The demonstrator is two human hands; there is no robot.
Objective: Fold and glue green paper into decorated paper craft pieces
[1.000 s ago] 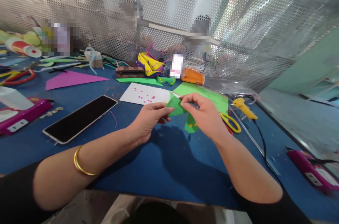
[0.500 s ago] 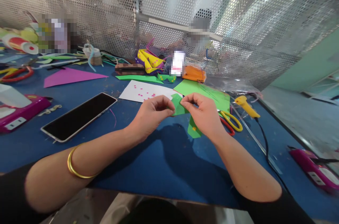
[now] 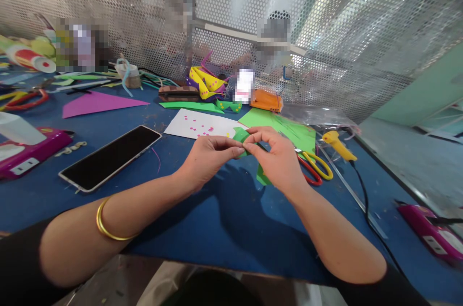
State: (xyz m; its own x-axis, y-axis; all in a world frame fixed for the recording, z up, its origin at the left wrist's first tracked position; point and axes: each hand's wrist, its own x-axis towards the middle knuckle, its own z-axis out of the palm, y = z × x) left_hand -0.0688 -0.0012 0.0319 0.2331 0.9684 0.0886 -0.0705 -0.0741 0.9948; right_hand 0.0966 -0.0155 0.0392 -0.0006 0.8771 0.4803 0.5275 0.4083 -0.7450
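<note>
- Pinching a small green paper piece (image 3: 240, 135) at frame centre, the left hand (image 3: 208, 156) and right hand (image 3: 277, 156) meet fingertip to fingertip above the blue table (image 3: 217, 229).
- Left hand: thumb and forefinger closed on the piece's left edge; a gold bangle (image 3: 104, 221) sits on that forearm, lower left.
- Right hand: fingers curled, thumb and forefinger gripping the piece's right side — most of the paper is hidden between the 2 hands.
- A second green scrap (image 3: 262, 176) shows just under the right hand; whether the hand touches it I cannot tell.
- Right of the hands lie scissors (image 3: 314, 167) with red and yellow handles, and beyond them a yellow glue gun (image 3: 336, 146) with a black cord.
- Behind the hands: a white sheet (image 3: 198, 126) dotted pink, and a green sheet (image 3: 285, 128) beside it.
- Left of centre a black phone (image 3: 110, 157) lies flat; a purple triangle (image 3: 97, 103) sits further up — upper left.
- A pink device (image 3: 32, 149) rests at the left edge, another (image 3: 432, 236) at the lower right.
- Perforated metal mesh (image 3: 325, 31) closes the back of the table.
</note>
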